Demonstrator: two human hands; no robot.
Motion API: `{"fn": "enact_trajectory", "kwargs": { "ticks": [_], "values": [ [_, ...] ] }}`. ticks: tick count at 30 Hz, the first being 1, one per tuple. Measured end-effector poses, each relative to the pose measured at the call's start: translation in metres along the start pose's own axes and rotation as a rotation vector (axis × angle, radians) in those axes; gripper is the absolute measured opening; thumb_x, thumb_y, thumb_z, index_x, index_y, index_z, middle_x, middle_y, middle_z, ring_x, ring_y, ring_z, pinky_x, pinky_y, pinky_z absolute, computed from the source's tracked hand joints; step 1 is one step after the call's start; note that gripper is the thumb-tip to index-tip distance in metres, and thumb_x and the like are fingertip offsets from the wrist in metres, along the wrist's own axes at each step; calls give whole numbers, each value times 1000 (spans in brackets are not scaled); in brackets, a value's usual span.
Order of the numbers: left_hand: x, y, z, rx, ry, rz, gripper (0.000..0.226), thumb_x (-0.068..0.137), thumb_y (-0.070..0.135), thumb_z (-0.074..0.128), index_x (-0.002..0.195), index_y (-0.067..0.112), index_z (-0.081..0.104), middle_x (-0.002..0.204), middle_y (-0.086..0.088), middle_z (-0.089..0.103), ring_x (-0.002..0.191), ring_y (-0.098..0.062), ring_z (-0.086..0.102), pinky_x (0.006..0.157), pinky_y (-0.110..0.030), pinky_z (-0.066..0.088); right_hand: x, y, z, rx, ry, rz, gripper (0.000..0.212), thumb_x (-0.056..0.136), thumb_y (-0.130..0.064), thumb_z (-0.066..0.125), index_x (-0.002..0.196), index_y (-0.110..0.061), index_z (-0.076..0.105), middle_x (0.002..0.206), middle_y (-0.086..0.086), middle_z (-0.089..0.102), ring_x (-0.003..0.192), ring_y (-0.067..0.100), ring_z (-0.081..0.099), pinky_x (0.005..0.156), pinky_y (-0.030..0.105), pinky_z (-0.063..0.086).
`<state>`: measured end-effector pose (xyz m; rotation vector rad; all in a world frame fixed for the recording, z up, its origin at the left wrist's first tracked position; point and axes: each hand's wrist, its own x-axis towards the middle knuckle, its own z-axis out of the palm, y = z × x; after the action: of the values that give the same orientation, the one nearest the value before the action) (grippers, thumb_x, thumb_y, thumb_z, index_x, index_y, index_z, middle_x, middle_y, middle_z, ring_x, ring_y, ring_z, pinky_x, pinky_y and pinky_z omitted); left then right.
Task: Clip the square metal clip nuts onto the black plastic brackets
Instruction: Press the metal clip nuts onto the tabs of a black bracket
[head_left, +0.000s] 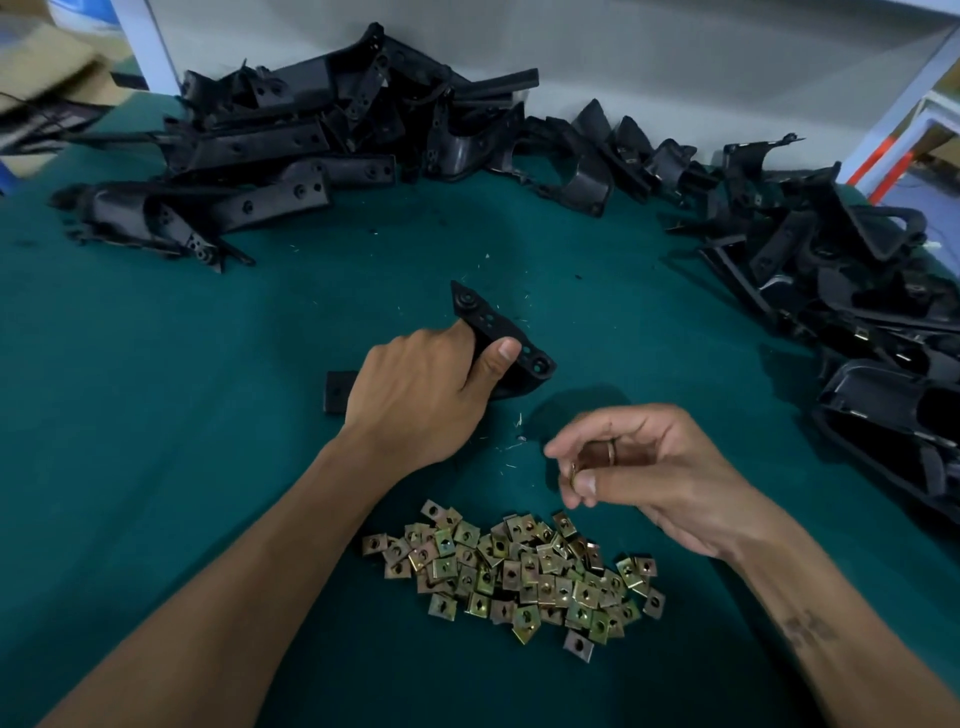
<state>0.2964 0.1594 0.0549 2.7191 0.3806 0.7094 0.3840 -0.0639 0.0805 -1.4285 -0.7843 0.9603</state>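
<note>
Black plastic bracket sat gripped in the left hand on the green surface; right hand fingers pinched a clip nut above the pile. Next, probably, sliding it onto the bracket's edge.

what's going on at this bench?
A person is fitting clip nuts to brackets on a green-covered table. The left hand grips a black plastic bracket at mid-table, thumb on top. The right hand pinches a clip nut just above the loose pile of clip nuts; it is not yet on the bracket. Heaps of black brackets line the far and right edges.
</note>
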Motion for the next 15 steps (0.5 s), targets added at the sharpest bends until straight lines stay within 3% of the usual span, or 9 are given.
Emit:
{"fn": "enact_trajectory", "kwargs": {
  "ticks": [5, 11, 13, 15],
  "values": [
    [0, 1, 1, 26, -6, 11, 57, 98, 69, 9, 72, 25, 33, 56, 9, 38, 47, -21, 39, 49, -33, 28, -9, 1, 3, 67, 37, -3, 31, 74, -20, 90, 99, -6, 78, 84, 20, 70, 78, 29, 71, 73, 29, 58],
    [1, 1, 0, 20, -19, 10, 55, 98, 68, 10, 67, 26, 26, 56, 7, 36, 49, -24, 39, 50, -35, 30, -8, 1, 10, 26, 113, -37, 14, 80, -9, 77, 94, -9, 80, 76, 14, 69, 69, 22, 66, 65, 24, 53],
    [1, 1, 0, 16, -26, 13, 54, 97, 69, 9, 66, 27, 23, 57, 6, 37, 48, -24, 39, 50, -35, 31, -10, -2, 11, 31, 120, -24, 14, 80, -17, 81, 92, -10, 80, 70, 13, 68, 64, 21, 64, 61, 23, 52],
    [1, 2, 0, 15, -30, 17, 53, 97, 69, 8, 67, 27, 23, 57, 5, 37, 48, -24, 40, 50, -35, 31, -13, -4, 12, 57, 126, -8, 28, 74, -27, 87, 91, -8, 79, 68, 13, 67, 59, 21, 65, 55, 22, 51]
  ]
}}
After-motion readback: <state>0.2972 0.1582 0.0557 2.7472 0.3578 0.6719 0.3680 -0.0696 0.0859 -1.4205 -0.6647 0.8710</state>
